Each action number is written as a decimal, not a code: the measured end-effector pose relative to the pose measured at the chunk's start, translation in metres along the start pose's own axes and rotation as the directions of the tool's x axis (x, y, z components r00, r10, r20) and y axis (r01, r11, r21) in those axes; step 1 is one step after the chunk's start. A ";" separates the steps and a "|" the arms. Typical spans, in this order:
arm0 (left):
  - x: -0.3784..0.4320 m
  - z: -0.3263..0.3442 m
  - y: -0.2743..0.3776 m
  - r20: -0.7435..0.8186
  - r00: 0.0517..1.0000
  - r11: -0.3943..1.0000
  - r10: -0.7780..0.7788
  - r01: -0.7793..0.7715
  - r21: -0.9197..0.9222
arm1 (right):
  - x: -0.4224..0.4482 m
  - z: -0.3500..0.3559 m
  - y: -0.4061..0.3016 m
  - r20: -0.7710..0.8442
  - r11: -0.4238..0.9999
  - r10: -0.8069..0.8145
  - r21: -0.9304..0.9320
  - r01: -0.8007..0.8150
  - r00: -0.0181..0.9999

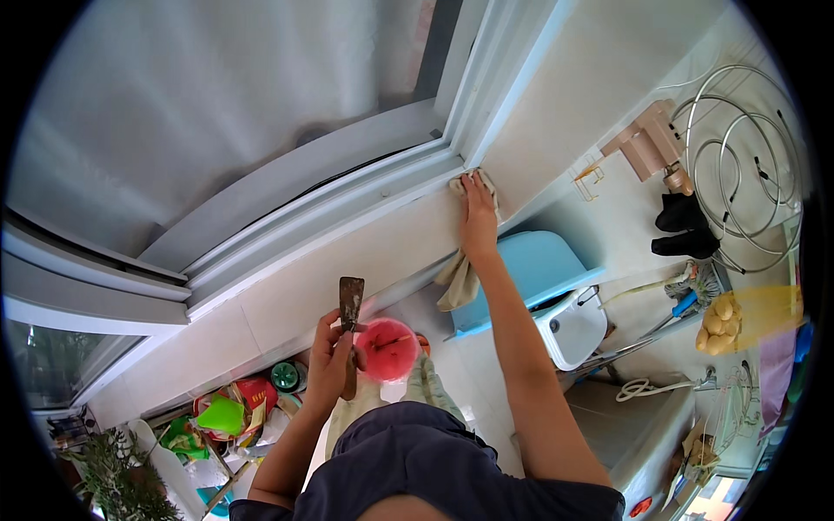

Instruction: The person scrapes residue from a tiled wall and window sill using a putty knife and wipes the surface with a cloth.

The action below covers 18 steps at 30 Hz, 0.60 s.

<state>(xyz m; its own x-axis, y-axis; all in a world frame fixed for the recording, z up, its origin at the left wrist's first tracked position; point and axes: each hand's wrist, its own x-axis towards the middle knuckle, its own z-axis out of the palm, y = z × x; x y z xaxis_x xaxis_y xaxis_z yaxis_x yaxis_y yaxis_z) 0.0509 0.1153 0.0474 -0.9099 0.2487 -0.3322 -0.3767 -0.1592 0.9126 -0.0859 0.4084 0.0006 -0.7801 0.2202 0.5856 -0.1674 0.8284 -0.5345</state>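
Note:
My left hand [331, 358] grips a worn, stained scraper [352, 299] by its handle, blade pointing away from me. My right hand [479, 218] reaches out and presses a beige cloth [459, 283] onto the tiled sill [365, 228], at the corner where the white window frame [417, 172] meets the wall. One end of the cloth hangs down over the sill's edge. Below, between my hands, stands a pink bucket [389, 350], with a thin stick-like thing inside that I cannot make out.
A light-blue plastic tub [531, 270] and a white basin [576, 329] are at the right. A wall-mounted heater-like box [648, 140], coiled hoses [739, 163] and a bag of potatoes [720, 322] hang beyond. Bags and a green-capped bottle [287, 376] lie at lower left, beside a plant [120, 472].

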 end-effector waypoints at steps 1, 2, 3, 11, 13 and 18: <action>-0.001 -0.002 -0.004 -0.011 1.000 1.000 -0.005 0.005 0.002 | -0.003 0.005 0.002 0.013 1.000 0.014 -0.026 -0.013 1.000; -0.002 -0.004 -0.011 0.000 1.000 1.000 0.008 -0.008 0.017 | -0.006 0.010 0.004 0.026 0.998 0.027 -0.053 -0.026 0.999; -0.004 -0.006 -0.019 0.005 1.000 0.999 0.022 -0.022 0.030 | -0.011 0.012 -0.001 0.039 0.999 0.026 -0.042 -0.024 0.999; -0.036 0.021 -0.061 -0.303 0.953 0.999 -0.005 0.018 0.041 | -0.004 -0.007 -0.015 0.070 0.999 0.009 0.049 -0.012 0.998; -0.047 0.022 -0.078 -0.354 0.935 0.999 -0.027 0.041 0.034 | -0.011 0.002 0.004 0.117 0.986 -0.022 -0.164 0.041 0.993; -0.056 0.025 -0.155 -0.479 0.858 0.973 -0.186 0.094 -0.209 | -0.023 0.011 -0.010 0.297 0.975 -0.217 0.019 0.222 0.930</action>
<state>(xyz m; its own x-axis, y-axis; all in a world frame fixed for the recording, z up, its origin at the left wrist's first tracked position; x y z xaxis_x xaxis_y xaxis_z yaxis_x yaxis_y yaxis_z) 0.1651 0.1503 -0.0696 -0.7941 -0.2146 -0.5687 -0.4885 -0.3313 0.8072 -0.0727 0.3896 -0.0140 -0.8681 -0.1282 0.4795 -0.3475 0.8467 -0.4028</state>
